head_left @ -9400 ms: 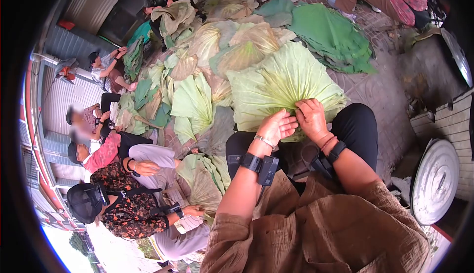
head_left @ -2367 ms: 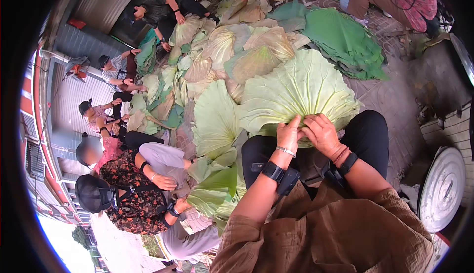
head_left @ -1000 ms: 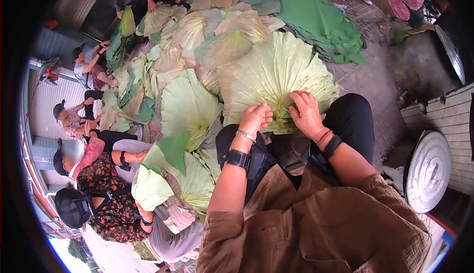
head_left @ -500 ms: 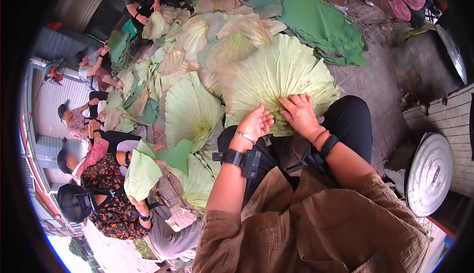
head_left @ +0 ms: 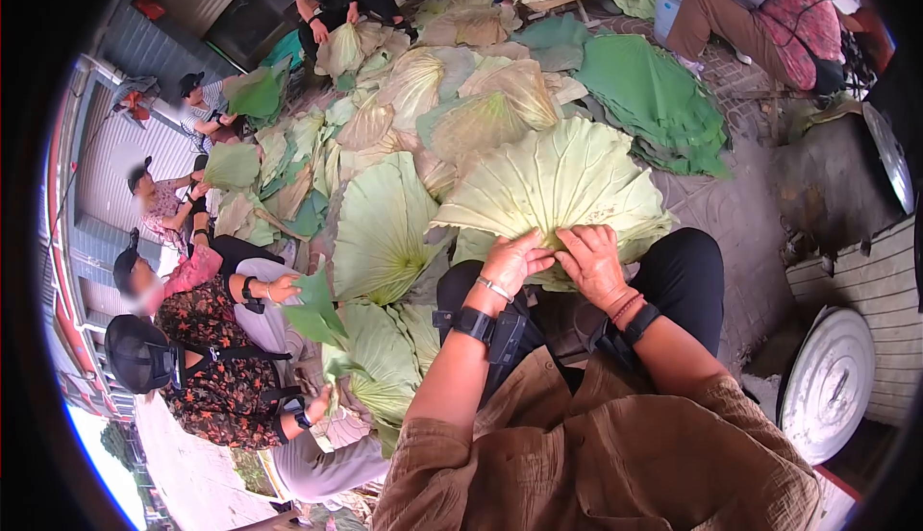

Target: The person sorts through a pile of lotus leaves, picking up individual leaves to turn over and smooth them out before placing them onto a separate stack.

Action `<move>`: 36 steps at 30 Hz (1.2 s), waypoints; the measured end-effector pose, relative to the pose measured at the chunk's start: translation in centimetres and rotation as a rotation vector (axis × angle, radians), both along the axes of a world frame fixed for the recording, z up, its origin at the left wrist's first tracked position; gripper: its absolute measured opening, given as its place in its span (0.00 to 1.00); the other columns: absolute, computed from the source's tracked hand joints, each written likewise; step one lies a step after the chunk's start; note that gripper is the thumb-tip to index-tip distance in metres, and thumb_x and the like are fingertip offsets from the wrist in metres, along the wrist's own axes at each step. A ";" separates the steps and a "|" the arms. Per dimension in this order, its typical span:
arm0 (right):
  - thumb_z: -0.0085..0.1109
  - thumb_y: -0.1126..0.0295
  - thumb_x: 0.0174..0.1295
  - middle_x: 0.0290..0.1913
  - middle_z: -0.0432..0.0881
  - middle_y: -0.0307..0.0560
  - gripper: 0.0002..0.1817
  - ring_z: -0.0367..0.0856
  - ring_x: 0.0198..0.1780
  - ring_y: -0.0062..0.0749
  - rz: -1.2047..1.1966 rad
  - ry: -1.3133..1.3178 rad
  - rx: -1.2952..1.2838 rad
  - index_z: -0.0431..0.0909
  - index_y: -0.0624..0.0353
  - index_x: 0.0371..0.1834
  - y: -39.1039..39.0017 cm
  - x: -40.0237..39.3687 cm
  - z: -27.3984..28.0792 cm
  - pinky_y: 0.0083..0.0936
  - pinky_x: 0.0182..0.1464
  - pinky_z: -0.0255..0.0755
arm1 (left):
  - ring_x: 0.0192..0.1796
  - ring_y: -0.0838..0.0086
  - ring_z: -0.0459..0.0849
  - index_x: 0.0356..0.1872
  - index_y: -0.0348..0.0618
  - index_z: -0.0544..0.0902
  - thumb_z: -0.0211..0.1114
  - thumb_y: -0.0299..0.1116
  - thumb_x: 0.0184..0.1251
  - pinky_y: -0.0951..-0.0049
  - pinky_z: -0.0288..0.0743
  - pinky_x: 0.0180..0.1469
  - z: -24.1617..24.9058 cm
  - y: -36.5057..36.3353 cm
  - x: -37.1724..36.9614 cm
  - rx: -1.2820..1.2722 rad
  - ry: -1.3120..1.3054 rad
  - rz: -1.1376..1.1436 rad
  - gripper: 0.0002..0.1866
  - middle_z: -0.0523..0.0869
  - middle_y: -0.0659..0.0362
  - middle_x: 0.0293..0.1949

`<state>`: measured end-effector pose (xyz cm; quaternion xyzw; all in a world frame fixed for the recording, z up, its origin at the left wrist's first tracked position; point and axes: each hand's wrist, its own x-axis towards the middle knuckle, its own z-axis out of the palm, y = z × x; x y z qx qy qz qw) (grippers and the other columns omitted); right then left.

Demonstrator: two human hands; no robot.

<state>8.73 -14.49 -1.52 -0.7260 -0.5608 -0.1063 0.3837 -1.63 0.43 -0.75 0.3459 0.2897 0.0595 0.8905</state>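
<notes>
A large pale-green lotus leaf [head_left: 562, 180] spreads in front of my knees, its veins fanning away from me. My left hand [head_left: 514, 267] pinches its near edge with thumb and fingers. Close beside it, my right hand [head_left: 590, 264] grips the same edge, the fingers bent over it. The two hands almost touch, and the fingers hide the point where the veins meet. More pale leaf shows underneath, around my hands. Another light-green lotus leaf [head_left: 380, 233] lies to the left.
Dried brownish leaves [head_left: 481, 118] cover the ground ahead. A dark-green leaf stack [head_left: 649, 103] lies beyond, to the right. A round metal lid [head_left: 829, 387] stands at the right. On the left, a person in a patterned shirt [head_left: 216, 368] handles leaves; other people sit farther off.
My left hand has closed from loosely spread fingers to a pinch on the leaf. The right fingers have drawn in, and the leaf's near edge is lifted. The left neighbour's leaf has shifted.
</notes>
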 end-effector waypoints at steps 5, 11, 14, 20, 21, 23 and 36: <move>0.56 0.67 0.57 0.50 0.72 0.52 0.21 0.68 0.53 0.46 -0.169 0.088 0.007 0.71 0.60 0.54 -0.6 0.9 0.5 0.42 0.60 0.56 | 0.36 0.63 0.83 0.39 0.39 0.78 0.65 0.30 0.62 0.65 0.81 0.35 2.9 3.5 -2.9 0.191 -0.103 0.308 0.08 0.81 0.56 0.35; 0.56 0.69 0.56 0.49 0.73 0.52 0.21 0.68 0.52 0.47 -0.213 0.168 -0.024 0.71 0.61 0.54 -0.1 0.5 0.0 0.41 0.59 0.57 | 0.42 0.67 0.83 0.45 0.40 0.74 0.62 0.32 0.65 0.74 0.81 0.38 4.4 12.4 -10.1 0.217 -0.147 0.473 0.12 0.82 0.55 0.42; 0.57 0.70 0.55 0.49 0.73 0.52 0.21 0.68 0.52 0.48 -0.199 0.155 -0.048 0.71 0.61 0.54 0.3 0.3 -0.3 0.41 0.59 0.57 | 0.48 0.65 0.81 0.48 0.39 0.72 0.63 0.35 0.64 0.72 0.80 0.41 -0.9 18.0 -13.6 0.173 -0.083 0.535 0.15 0.80 0.54 0.47; 0.57 0.71 0.54 0.50 0.73 0.52 0.22 0.68 0.52 0.48 -0.213 0.140 -0.093 0.71 0.60 0.54 0.2 0.6 -1.0 0.41 0.59 0.58 | 0.54 0.61 0.75 0.54 0.40 0.68 0.63 0.42 0.63 0.63 0.76 0.47 -7.7 17.5 -16.6 -0.098 0.459 0.842 0.24 0.75 0.52 0.53; 0.58 0.70 0.53 0.50 0.73 0.52 0.22 0.68 0.53 0.48 -0.223 0.134 -0.097 0.71 0.60 0.54 0.2 0.6 -1.1 0.41 0.59 0.58 | 0.51 0.62 0.75 0.56 0.42 0.66 0.62 0.43 0.63 0.63 0.76 0.45 -8.5 17.1 -16.8 -0.069 0.510 0.816 0.25 0.75 0.53 0.52; 0.58 0.70 0.53 0.50 0.73 0.52 0.23 0.68 0.54 0.48 -0.226 0.125 -0.112 0.71 0.60 0.54 0.2 0.4 -1.5 0.41 0.59 0.58 | 0.52 0.62 0.75 0.54 0.41 0.68 0.62 0.41 0.63 0.63 0.75 0.47 -8.6 16.2 -16.0 -0.007 0.443 0.704 0.23 0.75 0.53 0.52; 0.64 0.67 0.49 0.51 0.77 0.48 0.20 0.71 0.53 0.47 -0.179 0.114 -0.175 0.77 0.60 0.46 0.3 1.1 -3.7 0.39 0.56 0.63 | 0.44 0.68 0.82 0.50 0.42 0.73 0.58 0.41 0.68 0.68 0.79 0.45 -1.6 0.3 -0.8 0.089 0.154 -0.217 0.16 0.80 0.54 0.46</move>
